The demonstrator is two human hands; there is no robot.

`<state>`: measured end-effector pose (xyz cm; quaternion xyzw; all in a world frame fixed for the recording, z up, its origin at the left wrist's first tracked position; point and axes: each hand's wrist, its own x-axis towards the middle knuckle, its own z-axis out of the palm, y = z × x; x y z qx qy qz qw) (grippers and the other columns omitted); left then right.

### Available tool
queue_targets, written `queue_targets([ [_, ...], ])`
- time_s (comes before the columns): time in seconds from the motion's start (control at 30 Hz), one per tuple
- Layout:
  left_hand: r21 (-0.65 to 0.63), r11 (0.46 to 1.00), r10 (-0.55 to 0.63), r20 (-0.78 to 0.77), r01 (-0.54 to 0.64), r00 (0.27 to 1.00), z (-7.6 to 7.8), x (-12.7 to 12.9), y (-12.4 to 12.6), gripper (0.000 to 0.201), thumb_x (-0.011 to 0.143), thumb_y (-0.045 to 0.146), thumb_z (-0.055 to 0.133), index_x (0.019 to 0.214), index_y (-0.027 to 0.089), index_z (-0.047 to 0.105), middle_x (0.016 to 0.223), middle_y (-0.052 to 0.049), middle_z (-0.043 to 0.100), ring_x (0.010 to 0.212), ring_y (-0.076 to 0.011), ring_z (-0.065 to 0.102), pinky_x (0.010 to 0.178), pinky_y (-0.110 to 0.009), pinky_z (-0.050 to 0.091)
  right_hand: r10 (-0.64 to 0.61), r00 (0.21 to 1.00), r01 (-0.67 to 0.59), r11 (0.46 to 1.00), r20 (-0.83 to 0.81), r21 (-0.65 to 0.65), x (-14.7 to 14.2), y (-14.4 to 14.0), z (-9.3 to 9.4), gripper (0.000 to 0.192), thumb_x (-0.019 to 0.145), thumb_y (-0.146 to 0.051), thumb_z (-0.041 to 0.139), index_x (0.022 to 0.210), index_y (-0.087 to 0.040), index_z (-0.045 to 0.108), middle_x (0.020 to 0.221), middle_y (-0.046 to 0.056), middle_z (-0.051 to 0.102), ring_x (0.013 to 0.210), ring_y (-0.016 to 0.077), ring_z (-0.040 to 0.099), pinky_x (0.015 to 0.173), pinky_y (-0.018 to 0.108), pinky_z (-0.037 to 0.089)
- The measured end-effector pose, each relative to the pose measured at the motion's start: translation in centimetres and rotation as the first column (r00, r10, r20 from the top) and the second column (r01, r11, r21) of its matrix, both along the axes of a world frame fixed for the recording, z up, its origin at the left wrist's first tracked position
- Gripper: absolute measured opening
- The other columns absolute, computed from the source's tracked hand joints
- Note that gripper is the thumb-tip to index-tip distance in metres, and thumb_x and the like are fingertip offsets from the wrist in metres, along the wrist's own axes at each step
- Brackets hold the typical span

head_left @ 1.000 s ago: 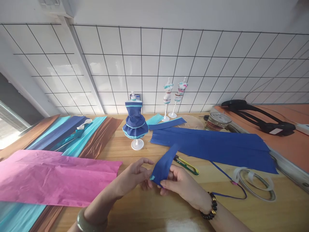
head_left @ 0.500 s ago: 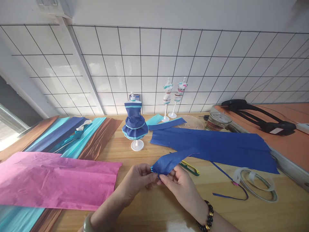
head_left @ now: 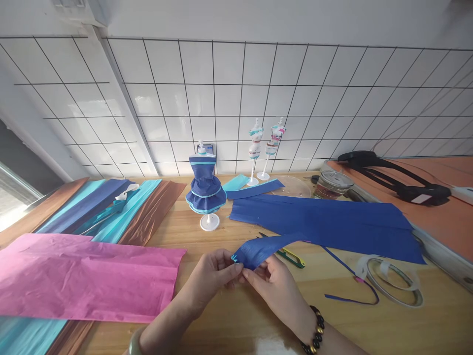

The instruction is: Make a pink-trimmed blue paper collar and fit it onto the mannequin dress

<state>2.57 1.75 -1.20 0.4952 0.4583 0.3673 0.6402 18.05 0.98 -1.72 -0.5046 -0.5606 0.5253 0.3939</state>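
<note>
A strip of dark blue crepe paper (head_left: 258, 249) with a bit of light blue edging is held between both hands, low over the wooden table. My left hand (head_left: 214, 273) pinches its gathered left end, thumb on top. Close beside it, my right hand (head_left: 271, 281) pinches the strip's lower edge, some fingers hidden behind the paper. Scissors with green and yellow handles (head_left: 291, 256) lie just behind the right hand, partly covered by the strip. Beyond the hands stands a small dress form (head_left: 205, 185) in a blue tiered paper dress with light blue trim.
A large blue paper sheet (head_left: 332, 224) spreads across the right. Rolls of clear tape (head_left: 417, 296) and a thin blue strip (head_left: 351, 301) lie nearer. Pink paper (head_left: 88, 281) covers the left front. Two bare dress forms (head_left: 254, 148) and a glass jar (head_left: 334, 185) stand at the back.
The far end of the blue strip has swung slightly and lies flatter, showing more of the scissors. Both hands keep their pinch in nearly the same place.
</note>
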Motion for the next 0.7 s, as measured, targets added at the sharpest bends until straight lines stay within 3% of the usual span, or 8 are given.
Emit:
queue_targets([
  [0.23,0.029,1.000,0.011,-0.032,-0.010,0.999,0.0,0.0,-0.2,0.027,0.073,0.041,0.062,0.073,0.014,0.058,0.064,-0.002,0.065,0.050,-0.0096,0.052,0.049,-0.021,0.037,-0.002,1.000,0.002,1.000,0.025,0.018,0.2,0.1,-0.4,0.021,0.073,-0.040,0.062,0.076,-0.022,0.051,0.069,0.003,0.063,0.065,0.0204,0.060,0.061,0.032,0.048],
  [0.43,0.098,0.994,0.035,0.027,-0.037,0.999,0.6,0.1,-0.3,0.026,0.073,0.035,0.064,0.087,0.014,0.057,0.067,-0.003,0.065,0.060,-0.0134,0.058,0.054,-0.022,0.043,-0.006,0.997,0.002,0.999,0.083,0.042,0.3,0.1,-1.0,0.022,0.075,-0.040,0.060,0.080,-0.020,0.051,0.073,0.005,0.065,0.068,0.0218,0.061,0.060,0.032,0.047],
  [0.57,0.069,0.992,0.111,-0.027,-0.109,0.993,1.1,0.0,-0.2,0.024,0.073,0.034,0.063,0.084,0.014,0.058,0.066,-0.002,0.063,0.062,-0.0139,0.059,0.055,-0.024,0.047,0.008,0.997,-0.014,0.996,0.081,0.082,0.4,0.0,-1.2,0.017,0.077,-0.035,0.058,0.084,-0.020,0.053,0.080,0.006,0.066,0.071,0.0213,0.061,0.061,0.031,0.047],
  [0.7,0.056,0.987,0.153,-0.051,-0.150,0.987,1.1,-0.3,0.0,0.021,0.072,0.033,0.063,0.079,0.014,0.059,0.064,-0.002,0.061,0.064,-0.0156,0.059,0.056,-0.026,0.049,-0.004,0.992,-0.008,0.996,0.127,0.094,0.4,0.1,-1.0,0.013,0.077,-0.031,0.057,0.082,-0.021,0.053,0.072,0.004,0.065,0.067,0.0201,0.060,0.060,0.031,0.046],
])
